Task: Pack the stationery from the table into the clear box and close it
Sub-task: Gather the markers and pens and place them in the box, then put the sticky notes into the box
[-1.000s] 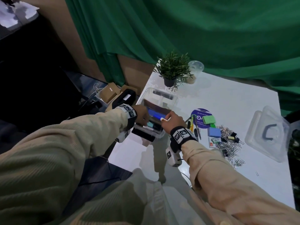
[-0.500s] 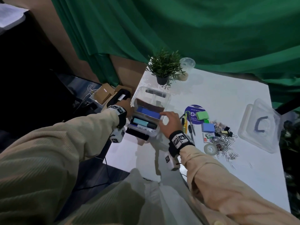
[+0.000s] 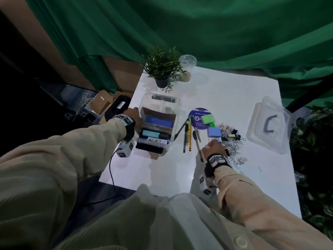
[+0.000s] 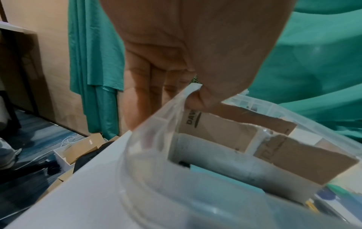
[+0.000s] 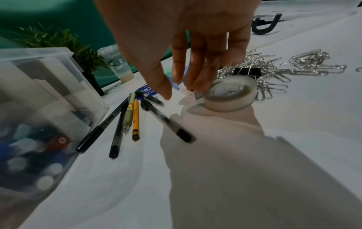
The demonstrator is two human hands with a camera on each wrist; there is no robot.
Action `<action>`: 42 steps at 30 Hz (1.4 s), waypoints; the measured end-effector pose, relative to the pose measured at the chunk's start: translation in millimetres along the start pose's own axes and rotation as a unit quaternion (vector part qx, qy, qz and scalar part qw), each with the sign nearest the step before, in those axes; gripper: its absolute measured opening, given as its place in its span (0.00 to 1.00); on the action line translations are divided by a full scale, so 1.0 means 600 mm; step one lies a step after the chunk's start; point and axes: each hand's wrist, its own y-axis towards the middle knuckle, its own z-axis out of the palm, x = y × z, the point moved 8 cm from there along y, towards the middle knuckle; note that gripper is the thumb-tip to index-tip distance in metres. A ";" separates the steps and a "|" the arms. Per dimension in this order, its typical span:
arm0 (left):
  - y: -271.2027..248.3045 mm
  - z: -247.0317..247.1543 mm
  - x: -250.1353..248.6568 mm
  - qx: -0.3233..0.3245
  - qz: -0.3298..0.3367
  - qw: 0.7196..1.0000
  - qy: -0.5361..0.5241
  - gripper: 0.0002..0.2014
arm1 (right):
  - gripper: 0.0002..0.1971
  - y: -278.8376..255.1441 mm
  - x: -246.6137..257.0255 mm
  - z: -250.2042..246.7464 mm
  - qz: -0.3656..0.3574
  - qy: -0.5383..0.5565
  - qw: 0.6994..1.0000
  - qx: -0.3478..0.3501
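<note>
1. The clear box (image 3: 159, 123) stands lidless at the left edge of the white table (image 3: 225, 98), its long axis running from near edge to far edge. It holds cardboard dividers, a blue block and a teal item.
2. The left hand (image 4: 188, 51) grips the box's left rim: thumb inside the wall, fingers outside it, over the table's left edge.
3. The lid (image 3: 268, 123) lies flat near the right edge, well apart from the box.
4. The pens and pencils (image 5: 129, 117) lie just right of the box, fanned, their long axes running roughly near-to-far; the leftmost pen touches or nearly touches the box wall.
5. The tape roll (image 5: 231, 94) lies flat, hole upward, toward the near side of the stationery cluster, beside the paper clips (image 5: 305, 65).
6. The right hand (image 5: 192, 46) hangs over the roll, fingers extended downward, fingertips at its far-left rim; whether they pinch it cannot be told.
7. Green and blue note pads (image 3: 210, 123) and binder clips (image 3: 234, 135) lie at mid-table.
8. Bare tabletop extends along the near edge and between cluster and lid.
9. A potted plant (image 3: 163, 69) and a plastic cup (image 3: 187, 67) stand at the far-left corner.
</note>
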 end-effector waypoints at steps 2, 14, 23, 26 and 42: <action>-0.005 -0.008 -0.009 -0.017 -0.009 1.000 -0.012 0.20 | 0.14 0.004 -0.001 0.014 0.000 -0.007 0.999 0.039; -0.109 0.011 -0.338 -0.061 0.290 0.953 0.059 0.08 | 0.20 0.012 0.065 0.049 -0.060 -0.041 0.995 0.071; -0.081 0.103 -0.355 0.060 0.257 0.958 0.108 0.11 | 0.16 0.053 0.069 0.008 -0.048 0.078 0.995 0.032; -0.072 0.040 -0.349 -0.045 0.298 0.952 0.055 0.10 | 0.26 0.053 0.086 0.007 -0.060 0.038 0.997 0.028; 0.017 0.002 -0.010 -0.015 -0.031 0.998 -0.045 0.31 | 0.25 0.037 0.124 0.063 -0.037 -0.041 0.995 0.078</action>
